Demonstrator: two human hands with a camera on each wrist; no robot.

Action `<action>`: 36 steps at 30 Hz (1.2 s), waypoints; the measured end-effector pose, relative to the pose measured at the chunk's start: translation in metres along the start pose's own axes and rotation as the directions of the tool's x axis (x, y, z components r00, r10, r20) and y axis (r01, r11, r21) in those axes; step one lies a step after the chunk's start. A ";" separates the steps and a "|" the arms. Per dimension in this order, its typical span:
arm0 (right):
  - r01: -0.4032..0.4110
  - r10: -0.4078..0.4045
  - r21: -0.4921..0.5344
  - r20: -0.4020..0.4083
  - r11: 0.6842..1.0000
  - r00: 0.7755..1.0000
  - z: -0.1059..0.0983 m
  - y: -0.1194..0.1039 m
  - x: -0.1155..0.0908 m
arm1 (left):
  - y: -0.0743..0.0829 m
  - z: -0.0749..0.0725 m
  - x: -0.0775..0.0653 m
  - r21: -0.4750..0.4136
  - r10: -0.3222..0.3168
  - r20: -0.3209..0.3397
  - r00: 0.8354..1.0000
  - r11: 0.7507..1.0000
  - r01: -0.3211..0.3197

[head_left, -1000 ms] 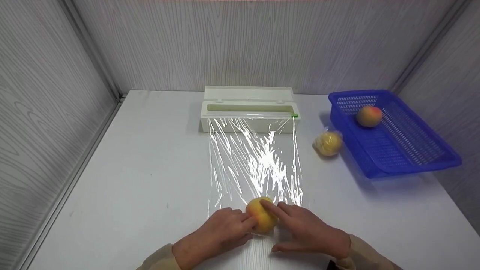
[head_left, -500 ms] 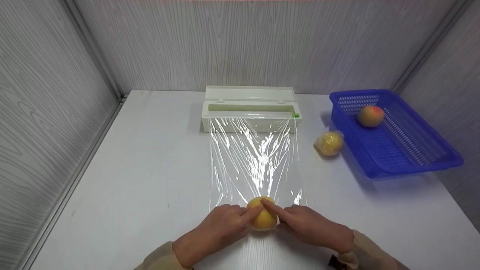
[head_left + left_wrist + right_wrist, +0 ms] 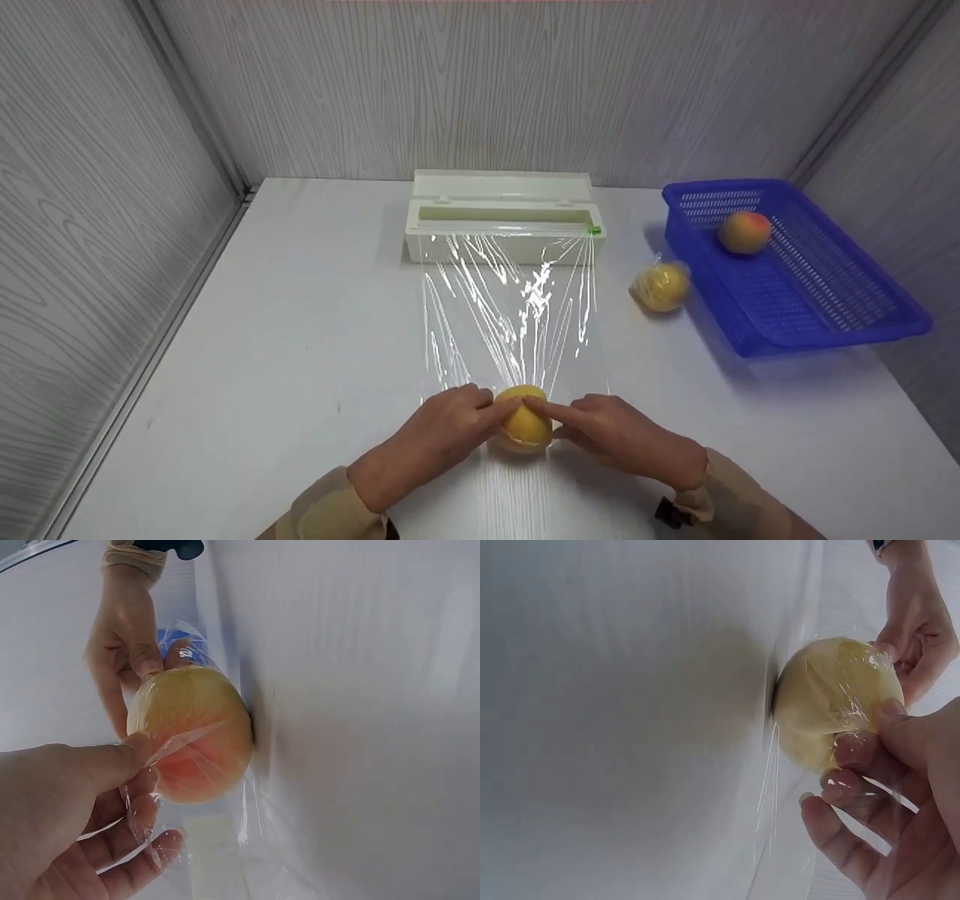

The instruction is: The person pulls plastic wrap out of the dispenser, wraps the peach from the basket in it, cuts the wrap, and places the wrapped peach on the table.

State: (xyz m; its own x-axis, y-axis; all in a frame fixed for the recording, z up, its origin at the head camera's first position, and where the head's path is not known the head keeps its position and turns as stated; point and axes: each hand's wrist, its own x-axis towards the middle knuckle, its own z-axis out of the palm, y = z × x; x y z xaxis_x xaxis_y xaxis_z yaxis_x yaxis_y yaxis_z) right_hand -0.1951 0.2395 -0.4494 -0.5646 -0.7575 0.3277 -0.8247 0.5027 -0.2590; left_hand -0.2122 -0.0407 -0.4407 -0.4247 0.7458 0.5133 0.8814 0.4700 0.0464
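Note:
A yellow and pink peach (image 3: pixel 527 431) stands on the near end of a sheet of cling film (image 3: pixel 499 315), which runs back to its dispenser box (image 3: pixel 506 249). My left hand (image 3: pixel 450 429) pinches film at the peach's left side, its thumb against the fruit. In the left wrist view, folded film (image 3: pixel 184 742) lies across the pink side of the peach (image 3: pixel 210 772). From the right, my right hand (image 3: pixel 621 437) holds film against the peach, the thumb (image 3: pixel 891 714) pressing on it. Both thumb tips nearly meet on top of the fruit in the head view.
Right of the film sits a wrapped yellow fruit (image 3: pixel 662 287), beside a blue basket (image 3: pixel 724 322). Inside the basket lies another peach (image 3: pixel 745 232). The dispenser's lid (image 3: pixel 502 185) stands raised at the back, and a green slider (image 3: pixel 595 230) sits at its right end.
Both hands have moved slightly forward and come together at the top of the peach, bringing film up its near side. The sheet behind has creased toward the fruit.

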 end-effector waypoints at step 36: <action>-0.322 0.231 0.503 0.236 0.802 0.944 -0.001 0.046 0.028 | -0.041 0.022 0.016 -0.225 -0.067 -0.010 0.998 0.972 0.063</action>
State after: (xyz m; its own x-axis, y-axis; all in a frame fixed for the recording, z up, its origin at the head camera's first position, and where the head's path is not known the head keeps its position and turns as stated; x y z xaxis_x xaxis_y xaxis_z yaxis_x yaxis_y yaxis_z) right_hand -0.2490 0.2415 -0.4513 -0.7160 -0.6972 0.0352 -0.4642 0.4378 -0.7700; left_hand -0.2599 -0.0376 -0.4530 -0.4805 0.7081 0.5174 0.8769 0.3976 0.2703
